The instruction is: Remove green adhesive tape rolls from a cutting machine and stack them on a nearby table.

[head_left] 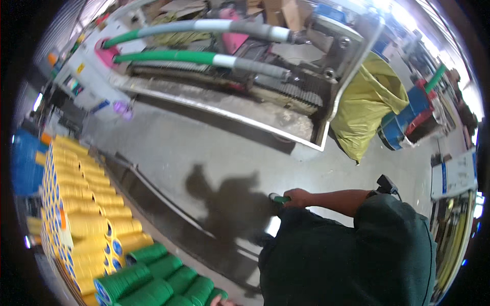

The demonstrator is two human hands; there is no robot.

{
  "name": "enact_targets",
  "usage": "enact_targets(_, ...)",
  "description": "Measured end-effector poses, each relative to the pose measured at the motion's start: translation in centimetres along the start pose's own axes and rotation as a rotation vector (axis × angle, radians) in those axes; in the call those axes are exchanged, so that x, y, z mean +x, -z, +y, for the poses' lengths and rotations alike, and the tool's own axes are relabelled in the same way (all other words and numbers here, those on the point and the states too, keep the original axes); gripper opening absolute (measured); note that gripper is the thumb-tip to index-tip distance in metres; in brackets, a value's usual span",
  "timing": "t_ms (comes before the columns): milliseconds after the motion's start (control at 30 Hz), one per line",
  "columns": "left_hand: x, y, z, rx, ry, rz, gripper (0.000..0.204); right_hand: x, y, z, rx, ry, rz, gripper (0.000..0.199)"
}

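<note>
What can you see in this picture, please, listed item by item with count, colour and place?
yellow spools: many, yellow with blue ends, stacked at the left.
green spools: several, green, lower left, beside the yellow ones.
hoses: two, green and grey, across the top on the machine.
machine: one, grey metal, upper middle.
yellow sack: one, yellow, right of the machine.
blue drum: one, blue, beside the sack.
concrete floor: grey, in the middle, with a shadow on it.
green piece: one, small, in the hand.
right hand: closed on the green piece, lower middle.
left hand: not in view.
</note>
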State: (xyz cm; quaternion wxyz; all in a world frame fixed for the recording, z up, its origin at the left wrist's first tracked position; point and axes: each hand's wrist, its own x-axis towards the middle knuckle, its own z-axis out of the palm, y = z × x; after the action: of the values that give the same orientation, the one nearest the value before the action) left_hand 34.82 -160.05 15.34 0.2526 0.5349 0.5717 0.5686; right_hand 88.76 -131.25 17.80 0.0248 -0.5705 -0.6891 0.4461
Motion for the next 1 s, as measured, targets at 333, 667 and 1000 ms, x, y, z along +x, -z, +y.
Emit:
enact_targets(333,12.6,-25.5,3.5,0.300,0.567,-0.201,0.035,-11.8,21.4,27.5,0.504,-0.784,1.159,0.040)
enact_targets(667,23.0,-28.8,-4.2,0.391,0.809,-0.177,0.029,7.4,32.8,11.6,0.227,0.018,0.939,0.047)
enact_targets(1000,40.5,-26.1,-22.8,-0.119,0.769,-0.073,0.034,37.5,44.4,-2.2,-0.207,0.037,0.750,0.068)
